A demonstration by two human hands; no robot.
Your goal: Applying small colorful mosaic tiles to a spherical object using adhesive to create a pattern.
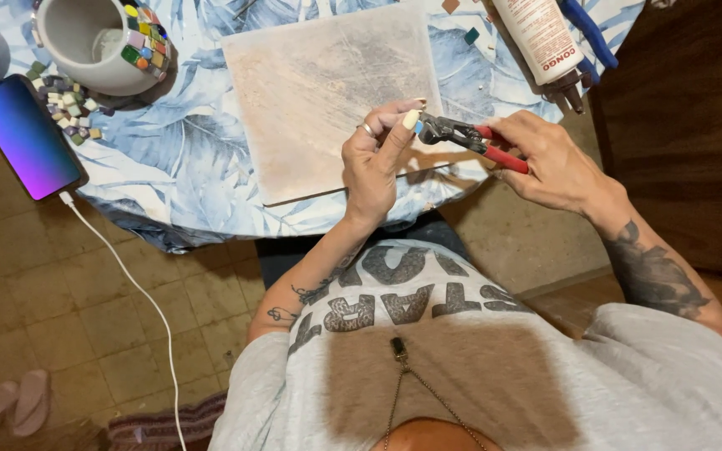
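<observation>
A: Start close in. What's in the hands?

B: The left hand [375, 159] pinches a small pale tile piece [411, 119] between thumb and forefinger, fingers closed on it, above the near edge of the square board [327, 92]. The right hand [549, 159] is wrapped shut around the red handles of the nippers [471, 138], and the dark jaws meet the tile piece right at the left fingertips.

A: So what could go wrong?

B: I'd judge the fingertips the first worry. The bite sits so near the left thumb that a slip of the jaws could catch skin. The piece is also tiny and held only by its edge, so a hard squeeze could shoot a shard off, toward the face or down past the board's near edge to the floor.

A: Anything beyond the board?

B: Left of the board lies a phone [27, 138] on a white cable [127, 276], overhanging the worktop [169, 167] edge; an elbow snagging the cable could drag it off. Past that, a loose heap of small tiles [64, 100] lies beside a grey pot with mosaic pieces [98, 42]. Right of the board's far corner lies a glue tube [541, 38], nozzle toward the right hand; a swing of the nippers could knock it.
</observation>
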